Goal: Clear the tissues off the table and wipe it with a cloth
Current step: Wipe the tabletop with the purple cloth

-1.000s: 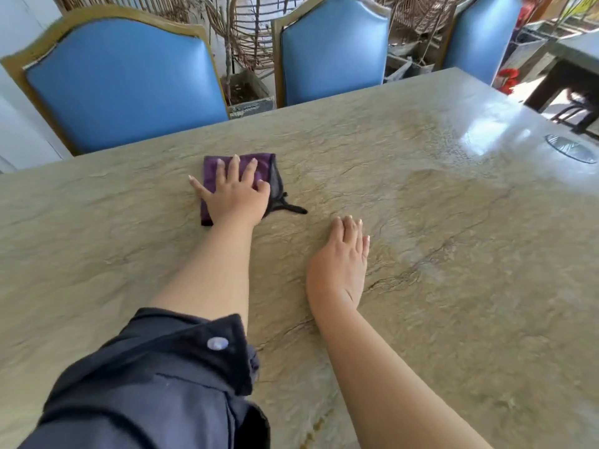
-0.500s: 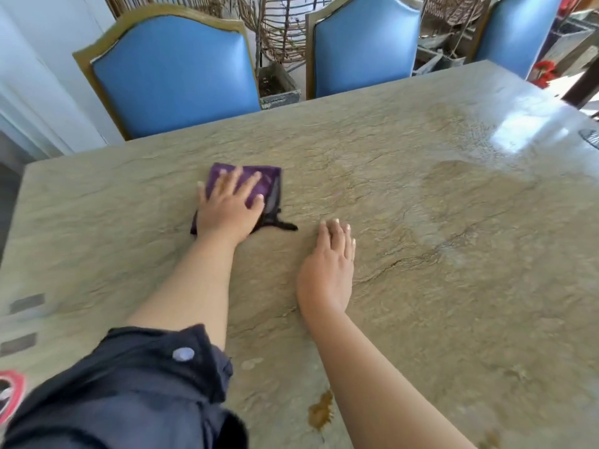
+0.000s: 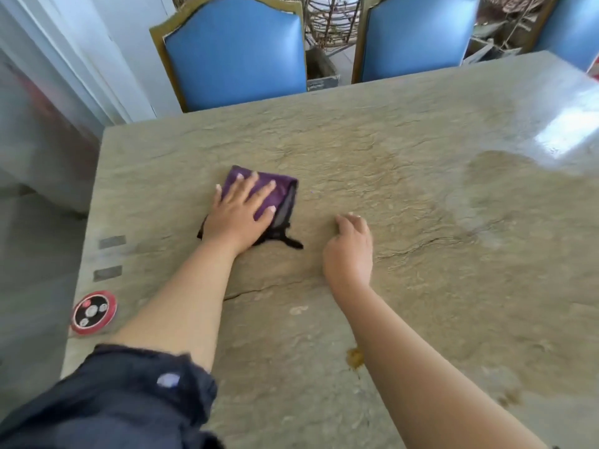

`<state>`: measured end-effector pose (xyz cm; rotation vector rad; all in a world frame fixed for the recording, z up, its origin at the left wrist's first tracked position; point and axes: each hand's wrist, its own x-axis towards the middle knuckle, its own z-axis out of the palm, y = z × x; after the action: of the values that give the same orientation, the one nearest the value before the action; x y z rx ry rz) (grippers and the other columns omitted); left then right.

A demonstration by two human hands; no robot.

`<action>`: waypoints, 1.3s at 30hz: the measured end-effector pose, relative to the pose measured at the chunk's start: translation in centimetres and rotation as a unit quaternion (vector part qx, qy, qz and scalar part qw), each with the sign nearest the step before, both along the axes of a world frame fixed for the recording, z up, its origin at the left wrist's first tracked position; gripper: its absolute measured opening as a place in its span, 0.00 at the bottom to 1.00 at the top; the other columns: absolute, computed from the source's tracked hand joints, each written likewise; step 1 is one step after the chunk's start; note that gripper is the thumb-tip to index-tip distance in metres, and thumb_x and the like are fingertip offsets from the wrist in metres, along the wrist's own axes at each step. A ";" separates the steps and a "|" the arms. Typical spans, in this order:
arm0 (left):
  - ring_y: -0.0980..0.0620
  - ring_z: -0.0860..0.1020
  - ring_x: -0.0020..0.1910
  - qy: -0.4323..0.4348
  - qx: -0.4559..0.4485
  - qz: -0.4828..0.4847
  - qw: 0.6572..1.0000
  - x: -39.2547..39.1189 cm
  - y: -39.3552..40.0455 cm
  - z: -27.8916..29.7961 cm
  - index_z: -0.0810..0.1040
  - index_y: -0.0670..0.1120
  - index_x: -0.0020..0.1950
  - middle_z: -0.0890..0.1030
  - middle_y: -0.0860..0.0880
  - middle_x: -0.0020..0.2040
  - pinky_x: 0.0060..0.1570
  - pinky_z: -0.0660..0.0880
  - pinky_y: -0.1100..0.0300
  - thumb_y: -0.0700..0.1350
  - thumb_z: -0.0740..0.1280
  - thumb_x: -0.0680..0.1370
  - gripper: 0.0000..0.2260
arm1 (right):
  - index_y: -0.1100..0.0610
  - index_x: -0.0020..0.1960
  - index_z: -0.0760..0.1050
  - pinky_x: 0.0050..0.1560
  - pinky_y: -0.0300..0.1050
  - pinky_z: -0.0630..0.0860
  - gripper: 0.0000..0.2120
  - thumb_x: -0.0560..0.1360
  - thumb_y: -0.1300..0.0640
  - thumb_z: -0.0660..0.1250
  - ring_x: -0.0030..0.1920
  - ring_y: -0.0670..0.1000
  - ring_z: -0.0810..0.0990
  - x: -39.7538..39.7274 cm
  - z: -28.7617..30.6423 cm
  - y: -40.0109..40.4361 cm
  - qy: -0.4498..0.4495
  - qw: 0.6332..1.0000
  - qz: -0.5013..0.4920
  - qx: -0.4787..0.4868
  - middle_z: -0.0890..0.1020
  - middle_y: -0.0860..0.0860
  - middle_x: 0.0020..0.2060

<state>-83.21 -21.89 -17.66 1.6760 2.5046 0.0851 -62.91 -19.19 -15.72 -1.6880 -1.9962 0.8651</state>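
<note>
A folded purple cloth (image 3: 280,192) with a black edge lies on the beige stone table (image 3: 372,157), left of centre. My left hand (image 3: 241,212) presses flat on it, fingers spread. My right hand (image 3: 351,251) rests on the bare tabletop just right of the cloth, fingers bent a little with the tips touching the stone, holding nothing. No tissues are in view.
A brown stain (image 3: 356,359) sits near my right forearm. A wet patch (image 3: 492,196) shines at the right. A round red and black button pad (image 3: 94,312) and two grey labels (image 3: 111,242) lie by the left edge. Blue chairs (image 3: 236,56) stand behind the table.
My left hand has slid the cloth toward the table's left end. My right hand's fingers have gone from flat to slightly bent. The view has swung left, showing the table's left edge.
</note>
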 end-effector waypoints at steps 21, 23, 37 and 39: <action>0.47 0.57 0.77 -0.108 0.128 0.066 0.984 5.8 -12.5 1.7 0.66 0.49 0.74 0.60 0.47 0.77 0.74 0.50 0.44 0.46 0.59 0.80 0.21 | 0.59 0.76 0.59 0.76 0.45 0.49 0.26 0.78 0.66 0.52 0.77 0.52 0.49 -0.5 1.0 -6.6 0.033 0.999 0.026 0.010 0.56 0.54 0.77; 0.44 0.60 0.75 -0.060 0.145 0.115 0.981 4.6 -16.1 0.9 0.67 0.45 0.73 0.61 0.45 0.77 0.73 0.54 0.41 0.41 0.60 0.79 0.21 | 0.58 0.76 0.57 0.77 0.48 0.43 0.26 0.79 0.63 0.53 0.78 0.53 0.44 -2.2 0.8 -7.9 -0.041 0.992 0.108 0.044 0.52 0.54 0.78; 0.50 0.49 0.78 0.025 0.098 0.199 0.975 3.1 -21.1 -1.4 0.52 0.42 0.78 0.51 0.45 0.79 0.76 0.48 0.55 0.55 0.46 0.79 0.30 | 0.47 0.78 0.40 0.72 0.65 0.34 0.35 0.77 0.33 0.42 0.76 0.60 0.34 -13.2 -0.7 -1.1 -0.272 0.948 0.165 0.029 0.38 0.52 0.78; 0.50 0.50 0.78 0.027 0.096 0.203 0.974 3.1 -21.0 -1.5 0.53 0.42 0.78 0.52 0.45 0.79 0.76 0.49 0.54 0.55 0.47 0.79 0.30 | 0.46 0.78 0.41 0.72 0.66 0.33 0.37 0.75 0.30 0.43 0.76 0.61 0.34 -15.3 -0.2 -0.1 -0.267 0.947 0.178 0.013 0.39 0.51 0.78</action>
<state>-80.11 -42.86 -19.20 1.2048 2.9257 0.3350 -78.18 -19.29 -15.96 -1.7022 -2.7215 0.5112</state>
